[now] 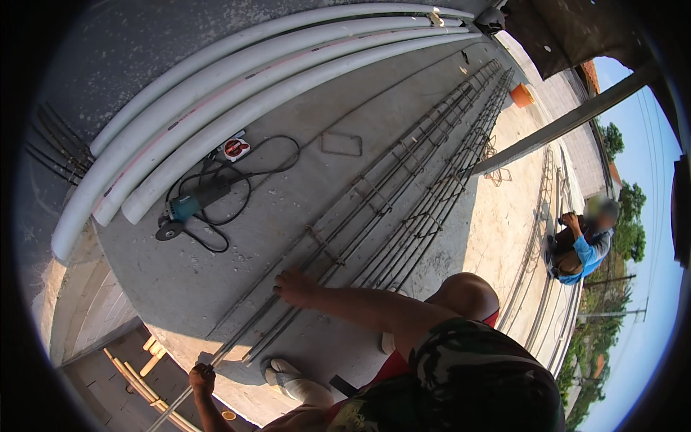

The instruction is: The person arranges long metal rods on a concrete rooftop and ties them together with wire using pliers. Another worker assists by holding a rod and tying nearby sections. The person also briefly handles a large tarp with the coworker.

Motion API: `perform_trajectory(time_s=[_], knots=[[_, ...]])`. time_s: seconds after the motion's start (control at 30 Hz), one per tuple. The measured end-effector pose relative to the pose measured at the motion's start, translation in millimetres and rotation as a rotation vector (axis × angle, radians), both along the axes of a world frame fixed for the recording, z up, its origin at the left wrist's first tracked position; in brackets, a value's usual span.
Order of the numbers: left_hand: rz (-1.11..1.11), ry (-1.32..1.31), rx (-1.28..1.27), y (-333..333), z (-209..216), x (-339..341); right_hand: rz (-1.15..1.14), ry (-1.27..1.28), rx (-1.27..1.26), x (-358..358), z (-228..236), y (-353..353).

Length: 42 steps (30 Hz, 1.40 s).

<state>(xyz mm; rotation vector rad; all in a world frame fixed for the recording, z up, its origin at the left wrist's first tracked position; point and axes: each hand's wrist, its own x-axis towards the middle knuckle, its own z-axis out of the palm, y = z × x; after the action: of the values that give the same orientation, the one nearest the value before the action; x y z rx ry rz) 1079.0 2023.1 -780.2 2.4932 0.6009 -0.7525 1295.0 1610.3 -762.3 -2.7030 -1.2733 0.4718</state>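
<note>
In the head view, a steel bar (171, 408) is gripped by the left hand (203, 378); the rebar cage (371, 196), on the concrete floor (288, 205), is touched by the right hand (295, 287), its closure unclear.

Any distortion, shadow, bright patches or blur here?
Head view: fisheye bends long white plastic pipes; shade covers thin dark steel rods near the right hand; sunlight brightens pale concrete floor at right; the blue-sleeved person is blurred at the head.

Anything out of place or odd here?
Grinder lies on the concrete floor, cord sprawled in messy loops: untidy, maybe a trip hazard. One rectangular wire frame lies alone, apart from the steel cages. No spill visible.
</note>
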Motion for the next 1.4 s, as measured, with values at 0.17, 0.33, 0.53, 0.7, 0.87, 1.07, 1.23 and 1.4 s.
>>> perform_trajectory(time_s=[0.17, 0.33, 0.53, 0.7, 0.87, 1.07, 1.23, 1.4], knots=[[0.03, -0.059, -0.105, 0.1, 7.0, 11.7, 0.017, 0.119, -0.04, 1.7, -4.9, 12.1], [0.163, -0.207, -0.22, -5.7, -2.9, 7.0, 0.1, 0.028, -0.103, 8.5, 5.0, 23.7], [0.234, -0.23, -0.249, -17.8, 2.6, 7.1, 0.069, 0.186, -0.209, 8.8, -14.2, 20.4], [0.18, -0.162, -0.254, -8.2, 2.1, 2.3, 0.132, 0.378, -0.241, 20.4, -6.5, 21.8], [0.306, -0.193, -0.379, -2.2, -12.2, -6.7, 0.11, 0.496, -0.266, 23.3, 6.6, 24.3], [0.212, -0.183, -0.422, -47.4, 12.6, 18.3, -0.029, 0.504, -0.261, 39.5, 30.7, -20.8], [-0.09, -0.185, -0.27, -81.5, 28.7, 53.9, -0.096, 0.402, -0.362, 67.9, 29.2, -56.3], [-0.13, -0.175, -0.26, -98.5, 33.7, 74.2, -0.105, 0.392, -0.402, 75.4, 5.4, -74.8]])
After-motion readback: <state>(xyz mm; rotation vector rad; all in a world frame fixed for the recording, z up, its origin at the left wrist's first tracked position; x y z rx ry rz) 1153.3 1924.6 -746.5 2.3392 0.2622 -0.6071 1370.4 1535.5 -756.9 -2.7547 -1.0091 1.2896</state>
